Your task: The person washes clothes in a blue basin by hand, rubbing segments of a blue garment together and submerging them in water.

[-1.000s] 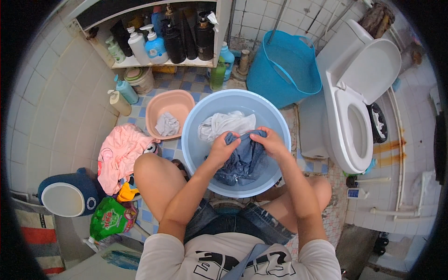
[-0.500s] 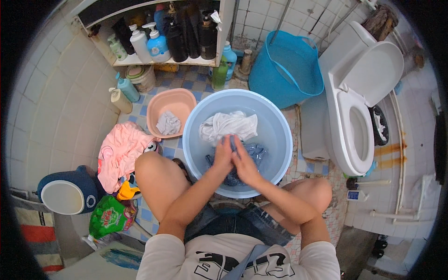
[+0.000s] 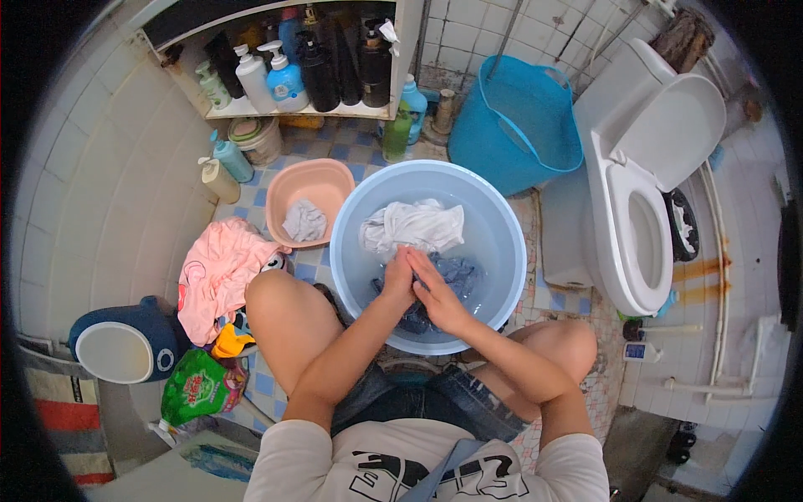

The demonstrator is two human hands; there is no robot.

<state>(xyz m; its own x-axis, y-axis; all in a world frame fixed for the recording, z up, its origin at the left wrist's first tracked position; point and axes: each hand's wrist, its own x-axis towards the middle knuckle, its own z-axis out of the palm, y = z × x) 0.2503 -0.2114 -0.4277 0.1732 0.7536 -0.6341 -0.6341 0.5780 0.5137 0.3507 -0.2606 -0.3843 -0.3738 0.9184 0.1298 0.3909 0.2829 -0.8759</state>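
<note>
A light blue round basin [image 3: 512, 276] of water stands between my knees. In it lie a white cloth [image 3: 414, 226] at the far side and a wet dark blue garment [image 3: 456, 280] nearer me. My left hand [image 3: 400, 276] and my right hand [image 3: 439, 297] are pressed together above the middle of the basin, palms facing, fingers pointing away from me. The dark blue garment bunches under and around them, and a fold of it seems gripped between the palms, mostly hidden by the fingers.
A pink basin [image 3: 278, 180] with a light cloth stands at the far left, near pink clothes [image 3: 222, 259] and a green bag [image 3: 192, 389]. Beyond are a blue tub [image 3: 477, 138] and a shelf [image 3: 242, 107] of bottles. A toilet [image 3: 615, 251] stands at right.
My hands have shifted slightly against each other, and the blue fabric seen between the fingertips is now hidden. The whole view has moved a little; the basin's white cloth stays put.
</note>
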